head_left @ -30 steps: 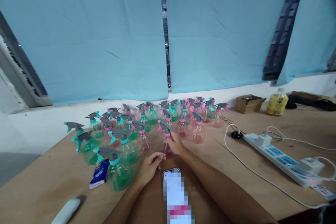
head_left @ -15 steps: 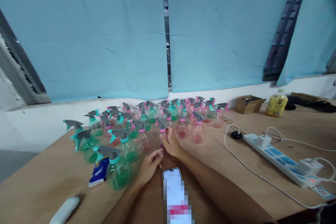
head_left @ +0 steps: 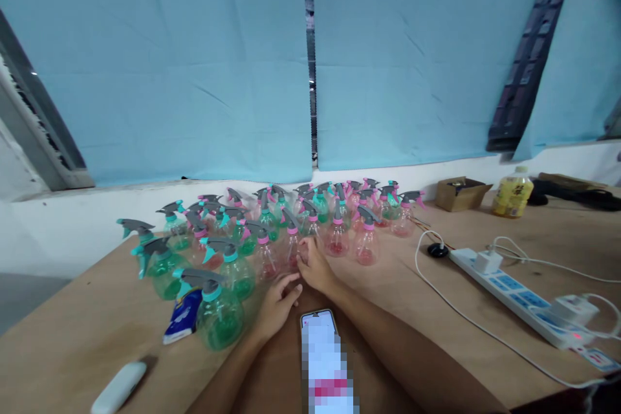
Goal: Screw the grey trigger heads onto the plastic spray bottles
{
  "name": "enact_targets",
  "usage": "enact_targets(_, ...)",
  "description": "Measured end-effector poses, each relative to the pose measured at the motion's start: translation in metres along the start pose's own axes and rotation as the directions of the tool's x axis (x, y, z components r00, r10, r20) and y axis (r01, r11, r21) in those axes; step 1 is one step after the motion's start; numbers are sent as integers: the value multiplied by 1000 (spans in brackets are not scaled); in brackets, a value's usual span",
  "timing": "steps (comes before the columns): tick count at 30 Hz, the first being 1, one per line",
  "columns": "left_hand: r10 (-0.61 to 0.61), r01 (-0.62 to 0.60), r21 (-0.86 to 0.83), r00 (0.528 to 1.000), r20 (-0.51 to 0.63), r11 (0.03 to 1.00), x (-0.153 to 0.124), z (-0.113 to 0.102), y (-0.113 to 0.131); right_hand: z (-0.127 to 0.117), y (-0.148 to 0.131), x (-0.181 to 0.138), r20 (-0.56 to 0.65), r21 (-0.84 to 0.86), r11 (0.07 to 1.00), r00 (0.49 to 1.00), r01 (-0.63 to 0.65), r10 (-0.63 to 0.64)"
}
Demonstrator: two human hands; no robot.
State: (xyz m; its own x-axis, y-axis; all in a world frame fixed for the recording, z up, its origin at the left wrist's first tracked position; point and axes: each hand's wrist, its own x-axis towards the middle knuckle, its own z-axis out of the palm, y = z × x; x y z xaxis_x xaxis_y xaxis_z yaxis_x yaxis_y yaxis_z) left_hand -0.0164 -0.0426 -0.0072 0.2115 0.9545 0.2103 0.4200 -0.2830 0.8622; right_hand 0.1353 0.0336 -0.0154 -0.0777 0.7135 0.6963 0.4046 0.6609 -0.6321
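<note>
Several small spray bottles with grey triggers stand crowded together on a wooden table [head_left: 398, 291], some green [head_left: 220, 314] and some pink [head_left: 366, 242]. My right hand [head_left: 314, 266] reaches forward and its fingers close on the base of a pink spray bottle [head_left: 291, 242] at the near edge of the cluster. My left hand [head_left: 275, 304] rests on the table just behind it, beside a large green bottle. Its fingers are loosely stretched and it holds nothing.
A phone [head_left: 318, 321] lies near my forearms. A white power strip [head_left: 521, 301] with plugs and cables runs along the right. A cardboard box [head_left: 460, 193] and a yellow drink bottle [head_left: 512, 191] stand far right. A blue packet [head_left: 183, 317] and a white oblong object [head_left: 118, 387] lie on the left.
My right hand has slid the pink spray bottle to the left and a little further away, into the cluster. My left hand has barely moved.
</note>
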Motion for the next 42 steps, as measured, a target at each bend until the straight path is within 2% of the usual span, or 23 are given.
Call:
enact_targets(3,34,-34,-8,999,-6,999,0,1,-1,0,1,1,6,-32,999,1000,-25,25)
enact_targets(16,51,-51,1,998,22,999,0,0,-2,2,7,0,167,-25,997,983,-74,78)
enact_targets(19,57,-57,33,998,26,998,0,0,-3,-3,3,4,108,-13,999,993,-36,38)
enact_targets(23,39,-40,21,998,42,999,0,-1,-3,-19,-6,16,-95,-41,999,995,22,-25)
enact_targets(25,29,-29,10,998,47,1000,-1,0,-3,-28,-9,25,-200,-39,999,980,4,-12)
enact_targets(27,25,-26,10,999,39,1000,-1,0,-3,-35,-7,33,-234,7,1000,972,-25,26)
enact_targets(29,24,-24,6,999,41,1000,-1,0,-3,-39,-1,41,-170,83,995,983,-57,70)
enact_targets(33,16,-15,-10,998,64,1000,-2,0,-1,-36,17,51,40,199,965,985,-172,167)
enact_targets(37,19,-18,-10,998,66,1000,-2,0,1,-31,25,51,23,200,967,987,-160,158)
enact_targets(42,22,-21,-18,997,74,1000,-1,1,-1,-35,18,50,52,227,965,991,-130,121)
